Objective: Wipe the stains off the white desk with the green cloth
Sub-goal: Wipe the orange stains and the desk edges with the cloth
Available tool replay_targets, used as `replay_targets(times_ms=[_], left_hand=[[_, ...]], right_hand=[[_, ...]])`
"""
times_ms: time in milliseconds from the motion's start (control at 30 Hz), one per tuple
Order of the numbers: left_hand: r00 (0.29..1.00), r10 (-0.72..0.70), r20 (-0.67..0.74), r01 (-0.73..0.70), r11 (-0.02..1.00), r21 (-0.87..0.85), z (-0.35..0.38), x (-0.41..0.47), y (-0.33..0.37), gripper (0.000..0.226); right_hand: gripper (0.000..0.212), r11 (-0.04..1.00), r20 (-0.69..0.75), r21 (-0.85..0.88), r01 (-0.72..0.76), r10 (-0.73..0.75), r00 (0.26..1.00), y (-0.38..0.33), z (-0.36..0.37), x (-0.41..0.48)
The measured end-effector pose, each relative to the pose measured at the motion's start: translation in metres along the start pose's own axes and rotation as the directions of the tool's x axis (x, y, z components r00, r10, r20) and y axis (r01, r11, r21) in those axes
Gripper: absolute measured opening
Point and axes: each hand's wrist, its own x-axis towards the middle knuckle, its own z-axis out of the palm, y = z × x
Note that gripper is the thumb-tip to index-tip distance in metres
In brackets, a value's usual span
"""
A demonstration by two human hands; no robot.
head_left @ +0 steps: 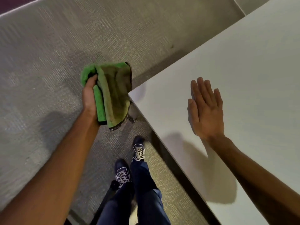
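Observation:
My left hand grips the green cloth, folded and soiled brown on its facing side. It hangs in the air over the carpet, just left of the desk's near corner. The white desk fills the right side of the view. My right hand lies flat on the desk top, palm down, fingers straight and close together, holding nothing. No stain shows on the visible desk surface.
Grey carpet covers the floor to the left and behind. My two feet in dark sneakers stand beside the desk's left edge. A second pale surface shows at the top right, beyond a narrow gap.

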Motion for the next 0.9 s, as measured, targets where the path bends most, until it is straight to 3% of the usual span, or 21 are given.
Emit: replay_targets(times_ms=[133, 267, 433, 567, 633, 700, 800, 900], left_hand=[[1.000, 0.027, -0.015, -0.027, 0.999, 0.046, 0.004, 0.004, 0.012, 0.057], [0.999, 0.020, -0.046, -0.013, 0.989, 0.144, 0.015, 0.022, 0.025, 0.046], [0.999, -0.023, -0.024, 0.029, 0.956, 0.293, 0.024, 0.048, 0.041, 0.030], [0.995, -0.083, 0.051, 0.061, 0.941, 0.333, 0.031, 0.070, 0.044, 0.026], [0.989, -0.120, 0.087, 0.081, 0.928, 0.364, 0.040, 0.082, 0.044, 0.025], [0.978, -0.165, 0.124, 0.105, 0.915, 0.391, 0.051, 0.092, 0.044, 0.025], [0.966, -0.190, 0.177, 0.106, 0.911, 0.399, 0.064, 0.106, 0.039, 0.020], [0.952, -0.224, 0.208, 0.109, 0.885, 0.453, 0.075, 0.111, 0.036, 0.017]], right_hand=[[0.057, 0.993, 0.022, 0.104, -0.051, 0.049, 0.999, -0.009, -0.009, 0.001], [0.059, 0.911, 0.095, 0.301, -0.282, 0.265, 0.959, -0.041, -0.014, 0.010], [0.060, 0.855, 0.046, 0.424, -0.299, 0.309, 0.950, -0.086, -0.008, 0.039], [0.061, 0.728, 0.093, 0.472, -0.498, 0.521, 0.849, -0.110, 0.001, 0.066], [0.059, 0.685, 0.052, 0.487, -0.543, 0.598, 0.800, -0.121, 0.005, 0.074], [0.056, 0.706, -0.030, 0.438, -0.557, 0.630, 0.776, -0.134, 0.010, 0.077], [0.053, 0.761, -0.142, 0.349, -0.547, 0.620, 0.771, -0.144, 0.017, 0.080], [0.059, 0.765, -0.186, 0.364, -0.531, 0.619, 0.763, -0.144, 0.021, 0.078]])
